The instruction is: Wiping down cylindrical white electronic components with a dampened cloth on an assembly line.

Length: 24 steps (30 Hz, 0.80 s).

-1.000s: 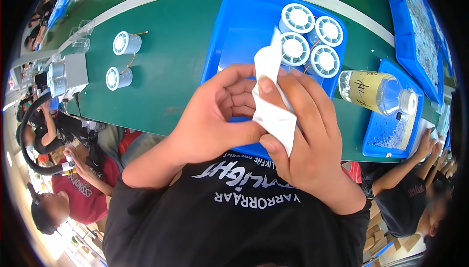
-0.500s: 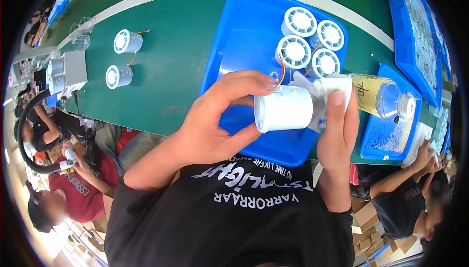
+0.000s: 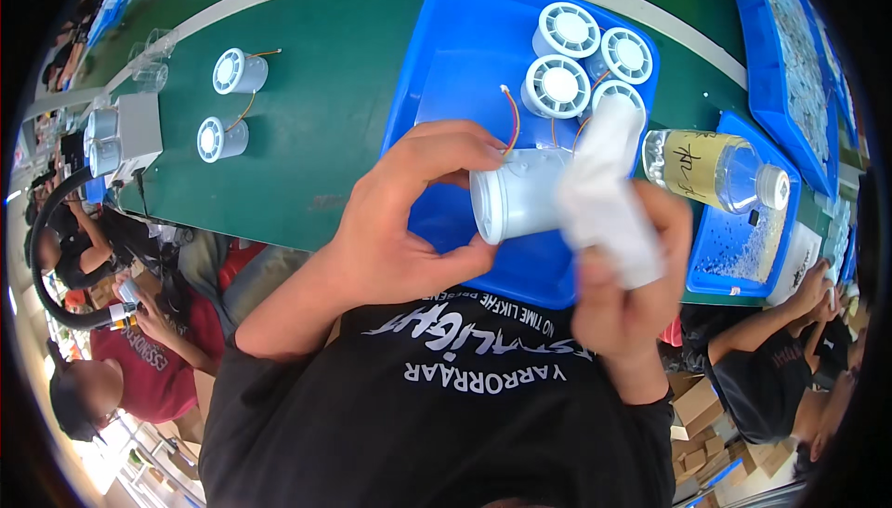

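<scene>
Over the blue tray (image 3: 446, 52), my left hand (image 3: 390, 211) grips a white cylindrical housing (image 3: 522, 190) by its flanged end, thumb below and fingers above. A thin red and yellow wire lead (image 3: 512, 118) with a small plug sticks up from the housing. My right hand (image 3: 632, 285), a little blurred, pinches a white cloth or tissue (image 3: 604, 192) at the housing's other end, covering that end from sight. Behind them in the tray stand several similar white units with slotted round tops (image 3: 558, 86); the cloth partly hides the nearest one.
Right of the tray lies a clear bottle (image 3: 711, 171) with a yellow label, by a small blue tray (image 3: 743, 257) of small white bits. Two more white units (image 3: 223, 139) lie on the green table (image 3: 307, 118) at left. Co-workers sit on both sides.
My right hand has drawn back slightly, and the cloth now hangs loose and raised instead of bunched. The housing has shifted slightly left, its wire lead now upright.
</scene>
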### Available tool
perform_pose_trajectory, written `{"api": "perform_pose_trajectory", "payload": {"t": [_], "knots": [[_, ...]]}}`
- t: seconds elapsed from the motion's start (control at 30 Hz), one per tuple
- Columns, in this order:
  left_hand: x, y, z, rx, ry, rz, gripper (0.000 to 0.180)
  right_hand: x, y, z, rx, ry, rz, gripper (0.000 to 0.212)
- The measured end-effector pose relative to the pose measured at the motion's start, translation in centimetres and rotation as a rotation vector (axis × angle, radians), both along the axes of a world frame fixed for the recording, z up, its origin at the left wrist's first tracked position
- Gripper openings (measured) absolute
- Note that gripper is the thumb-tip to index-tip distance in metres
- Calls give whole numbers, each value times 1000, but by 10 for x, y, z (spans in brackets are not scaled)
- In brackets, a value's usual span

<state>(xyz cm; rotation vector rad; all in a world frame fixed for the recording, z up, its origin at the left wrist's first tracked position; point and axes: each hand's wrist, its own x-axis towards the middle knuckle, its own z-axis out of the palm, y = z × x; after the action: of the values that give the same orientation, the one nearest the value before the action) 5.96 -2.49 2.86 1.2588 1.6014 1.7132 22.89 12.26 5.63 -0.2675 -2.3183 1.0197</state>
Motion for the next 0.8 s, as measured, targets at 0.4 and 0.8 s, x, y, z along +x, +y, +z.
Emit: {"api": "perform_pose_trajectory", "payload": {"t": [0.4, 0.8], "knots": [[-3, 1, -8, 116, 154, -11, 55, -1, 1, -8, -1711, 185, -50, 51], [-10, 1, 5, 29, 468, -95, 45, 5, -9, -20, -802, -5, 78, 21]]}}
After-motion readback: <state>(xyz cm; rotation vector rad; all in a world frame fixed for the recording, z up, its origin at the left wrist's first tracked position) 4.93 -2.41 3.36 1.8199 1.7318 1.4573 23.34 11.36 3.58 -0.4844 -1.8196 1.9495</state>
